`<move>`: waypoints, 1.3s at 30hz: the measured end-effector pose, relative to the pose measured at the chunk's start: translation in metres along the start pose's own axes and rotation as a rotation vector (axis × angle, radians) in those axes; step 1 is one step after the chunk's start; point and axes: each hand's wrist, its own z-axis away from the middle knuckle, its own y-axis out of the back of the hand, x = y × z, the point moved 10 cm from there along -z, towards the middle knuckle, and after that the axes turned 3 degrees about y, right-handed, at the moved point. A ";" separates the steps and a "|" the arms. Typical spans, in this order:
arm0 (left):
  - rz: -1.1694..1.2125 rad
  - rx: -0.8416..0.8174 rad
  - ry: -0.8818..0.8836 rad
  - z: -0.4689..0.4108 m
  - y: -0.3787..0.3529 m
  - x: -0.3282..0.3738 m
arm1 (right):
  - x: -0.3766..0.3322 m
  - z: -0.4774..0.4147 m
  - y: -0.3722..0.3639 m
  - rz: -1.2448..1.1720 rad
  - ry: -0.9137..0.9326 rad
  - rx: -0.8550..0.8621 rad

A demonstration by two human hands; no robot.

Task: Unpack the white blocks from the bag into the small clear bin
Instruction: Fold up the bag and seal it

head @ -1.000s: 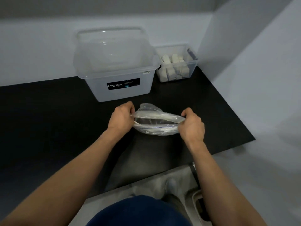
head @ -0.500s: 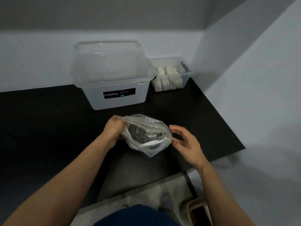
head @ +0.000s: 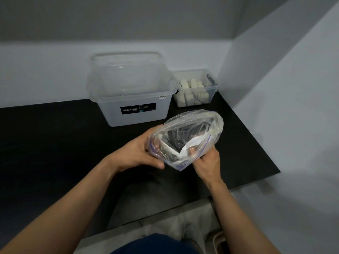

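Observation:
I hold a clear zip bag (head: 207, 123) above the black table, its mouth gaping toward me. My left hand (head: 141, 153) grips the bag's left side, fingers showing through the plastic. My right hand (head: 208, 162) holds the bag's lower right edge from below, its fingertips reaching in at the mouth. A white strip shows inside the bag; I cannot tell whether any block is in it. The small clear bin (head: 212, 91) stands at the back right corner with several white blocks (head: 191, 92) inside.
A large clear Megabox tub (head: 132, 114) stands left of the small bin, against the back wall. The black table top (head: 55, 143) ends at a side wall on the right. My lap shows below the table's front edge.
The bag was stretched flat between both hands, then my right hand let go. Now the bag is lifted and turned with its mouth open, and my right hand is back at its lower edge.

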 end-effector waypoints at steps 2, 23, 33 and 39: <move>-0.228 0.092 -0.004 0.003 0.001 0.001 | 0.002 -0.002 0.004 -0.034 -0.063 0.039; 0.524 0.546 -0.011 -0.034 0.040 -0.001 | -0.030 -0.024 -0.038 -0.601 -0.090 -0.347; 0.645 0.384 0.156 -0.053 0.001 -0.018 | -0.032 -0.023 -0.020 -0.491 -0.264 0.198; 0.569 0.187 0.287 -0.052 -0.045 -0.054 | -0.013 0.000 -0.023 -0.006 -0.255 0.116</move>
